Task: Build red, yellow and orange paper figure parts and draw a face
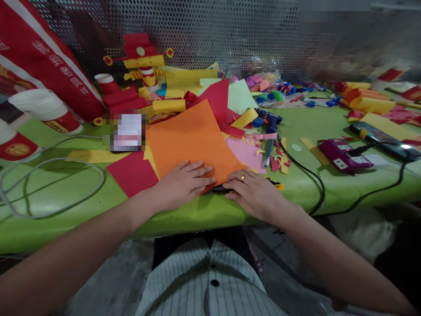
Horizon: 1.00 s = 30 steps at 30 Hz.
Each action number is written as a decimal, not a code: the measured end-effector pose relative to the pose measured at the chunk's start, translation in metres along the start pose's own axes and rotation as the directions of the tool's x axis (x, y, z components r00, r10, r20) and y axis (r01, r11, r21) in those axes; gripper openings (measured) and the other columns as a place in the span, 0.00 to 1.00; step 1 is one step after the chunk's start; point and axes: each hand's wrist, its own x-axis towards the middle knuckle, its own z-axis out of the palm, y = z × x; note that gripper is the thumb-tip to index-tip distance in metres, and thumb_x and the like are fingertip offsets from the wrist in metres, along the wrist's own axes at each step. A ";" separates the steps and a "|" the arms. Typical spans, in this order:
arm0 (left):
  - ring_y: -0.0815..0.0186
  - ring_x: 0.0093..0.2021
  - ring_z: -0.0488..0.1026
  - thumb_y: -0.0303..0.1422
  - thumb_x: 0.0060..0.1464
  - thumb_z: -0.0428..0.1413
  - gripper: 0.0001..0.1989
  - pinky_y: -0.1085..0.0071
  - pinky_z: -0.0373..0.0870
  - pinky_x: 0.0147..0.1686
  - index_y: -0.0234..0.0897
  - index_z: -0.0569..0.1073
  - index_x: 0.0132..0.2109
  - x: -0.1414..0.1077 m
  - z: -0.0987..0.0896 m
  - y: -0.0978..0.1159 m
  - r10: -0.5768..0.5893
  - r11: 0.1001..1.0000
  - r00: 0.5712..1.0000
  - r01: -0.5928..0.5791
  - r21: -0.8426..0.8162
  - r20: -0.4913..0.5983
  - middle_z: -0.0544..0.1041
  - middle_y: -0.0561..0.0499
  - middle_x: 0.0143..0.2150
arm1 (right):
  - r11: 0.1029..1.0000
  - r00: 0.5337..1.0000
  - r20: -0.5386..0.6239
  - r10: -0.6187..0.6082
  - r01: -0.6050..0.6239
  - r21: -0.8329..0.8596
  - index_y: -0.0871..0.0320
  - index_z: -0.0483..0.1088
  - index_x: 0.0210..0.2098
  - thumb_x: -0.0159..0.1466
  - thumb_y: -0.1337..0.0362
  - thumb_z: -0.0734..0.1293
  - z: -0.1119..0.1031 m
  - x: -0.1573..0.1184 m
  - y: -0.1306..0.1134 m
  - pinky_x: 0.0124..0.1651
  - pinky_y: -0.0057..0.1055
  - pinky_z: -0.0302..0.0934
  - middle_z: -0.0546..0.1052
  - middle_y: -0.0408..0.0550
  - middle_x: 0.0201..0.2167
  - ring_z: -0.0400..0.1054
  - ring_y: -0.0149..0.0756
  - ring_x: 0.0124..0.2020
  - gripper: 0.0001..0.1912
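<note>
A sheet of orange paper [194,140] lies at the table's front edge, with its far corner raised. My left hand [176,186] rests palm down on its near part, fingers stretched out and slightly spread. At the sheet's near right corner, my right hand [259,193], with a gold ring, has its fingers bent and closed on the paper's edge. Something black [219,188] shows partly from beneath the sheet, between both hands; its kind is hidden. Red paper [133,173] lies left of the orange sheet, and pink paper [245,151] sticks out on the right.
A phone [128,131] stands left of the sheet, near stacked paper cups [44,109] and a looped cable [101,175]. Behind are red and yellow paper crafts [141,52]. To the right lie a blue glue gun [272,122], paper scraps, a purple box [345,156] and black cables.
</note>
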 end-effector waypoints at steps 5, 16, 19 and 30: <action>0.54 0.65 0.51 0.35 0.62 0.39 0.20 0.53 0.51 0.59 0.43 0.63 0.59 0.000 -0.007 -0.004 0.034 0.999 0.999 -0.035 0.026 0.040 0.59 0.49 0.64 | 1.000 1.000 0.007 0.024 -0.024 -0.008 0.61 0.71 0.33 0.60 0.67 0.64 0.003 0.003 -0.005 0.36 0.36 0.63 0.75 0.51 0.33 0.68 0.40 0.34 0.05; 0.56 0.66 0.48 0.36 0.62 0.40 0.20 0.53 0.49 0.59 0.51 0.61 0.60 -0.040 -0.013 -0.018 0.023 0.996 0.993 -0.031 0.077 0.112 0.55 0.51 0.66 | 0.999 0.999 -0.033 -0.029 0.028 -0.018 0.61 0.70 0.32 0.62 0.66 0.63 0.004 0.005 -0.003 0.35 0.35 0.63 0.75 0.51 0.32 0.68 0.39 0.33 0.06; 0.57 0.66 0.47 0.37 0.62 0.39 0.20 0.53 0.48 0.60 0.51 0.60 0.60 -0.040 -0.007 -0.018 0.011 0.997 0.996 -0.018 0.076 0.090 0.55 0.52 0.65 | 0.999 0.999 -0.023 -0.045 0.044 -0.027 0.61 0.71 0.32 0.61 0.66 0.63 0.005 0.010 -0.006 0.35 0.35 0.63 0.75 0.51 0.32 0.69 0.39 0.33 0.05; 0.57 0.66 0.48 0.38 0.62 0.38 0.20 0.51 0.48 0.59 0.51 0.61 0.60 -0.040 -0.005 -0.019 0.015 0.998 0.998 -0.019 0.058 0.064 0.56 0.52 0.65 | 0.998 0.998 -0.012 -0.054 0.053 -0.020 0.62 0.71 0.32 0.61 0.66 0.63 0.003 0.010 -0.011 0.34 0.34 0.62 0.75 0.52 0.32 0.68 0.39 0.32 0.06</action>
